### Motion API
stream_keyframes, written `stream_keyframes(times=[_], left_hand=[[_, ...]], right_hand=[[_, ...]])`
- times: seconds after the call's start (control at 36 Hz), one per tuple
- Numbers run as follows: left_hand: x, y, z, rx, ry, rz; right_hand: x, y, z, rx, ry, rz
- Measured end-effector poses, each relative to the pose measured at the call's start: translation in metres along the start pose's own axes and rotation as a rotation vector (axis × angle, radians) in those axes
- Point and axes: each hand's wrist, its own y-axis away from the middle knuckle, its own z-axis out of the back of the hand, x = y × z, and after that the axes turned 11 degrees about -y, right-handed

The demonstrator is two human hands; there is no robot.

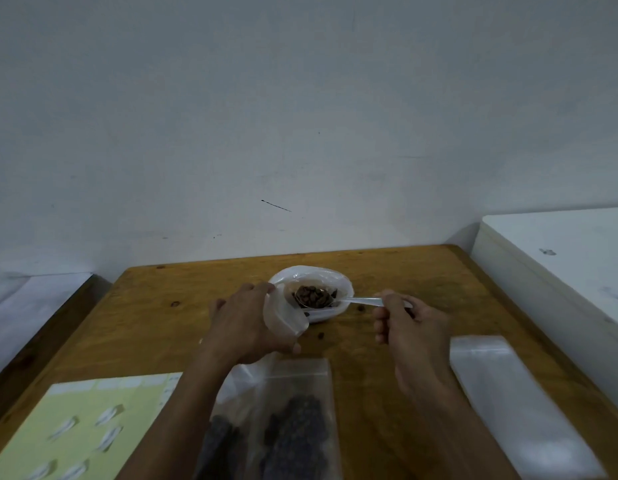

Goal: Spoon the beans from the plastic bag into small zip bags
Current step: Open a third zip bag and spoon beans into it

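Note:
A white plastic bag (338,278) with brown beans (309,295) in it sits open on the wooden table (162,306). My right hand (411,327) grips the handle of a clear plastic spoon (361,301), whose bowl is heaped with beans over the bag. My left hand (243,323) holds a small clear zip bag (283,315) by its mouth, right beside the big bag. Two zip bags with dark beans inside (293,417) lie near the front edge between my forearms.
A stack of empty zip bags (508,393) lies at the right. A pale yellow sheet with small white pieces (82,427) lies at the front left. A few loose beans (320,336) are on the table. A white box (560,271) stands to the right.

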Motion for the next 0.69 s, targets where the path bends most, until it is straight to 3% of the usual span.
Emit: stream_keyframes(times=[0.25, 0.53, 0.69], left_hand=[[-0.007, 0.006, 0.007, -0.050, 0.039, -0.041], [-0.005, 0.006, 0.004, -0.086, 0.074, -0.027], [0.001, 0.003, 0.004, -0.103, 0.065, -0.015]], right_hand=[[-0.001, 0.012, 0.014, 0.240, 0.275, 0.307], [-0.004, 0.009, 0.024, 0.189, 0.330, 0.490], [-0.016, 0.000, 0.018, 0.189, 0.554, 0.602]])
